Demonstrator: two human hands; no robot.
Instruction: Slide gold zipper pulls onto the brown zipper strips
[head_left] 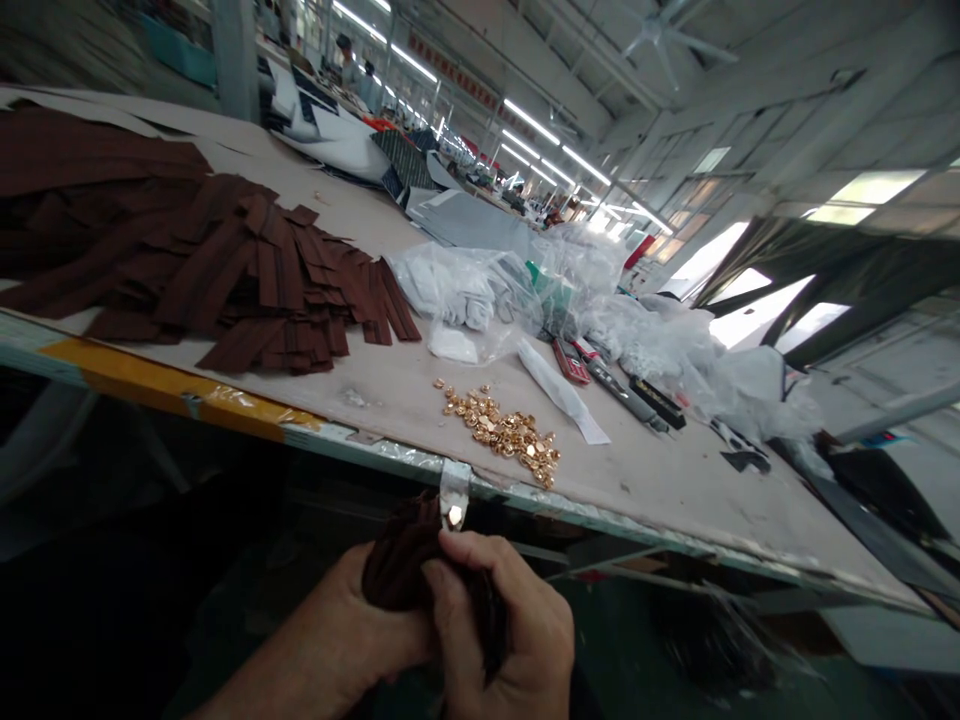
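A thick bundle of dark brown zipper strips [401, 555] is held below the table's front edge. My left hand [360, 610] wraps round it from the left. My right hand [510, 610] is closed on the bundle's right side, its thumb and forefinger near a small shiny piece [454, 516] beside clear tape at the edge. Just beyond lies a scatter of gold metal pieces [510, 430]. A large pile of brown zipper strips [225, 250] covers the table's left side.
The table [390, 400] has a taped front edge. Clear plastic bags [480, 285], a white strip [559, 390], a red box [571, 362] and a grey cutter [622, 395] lie beyond the gold pieces. People [346, 62] stand far off.
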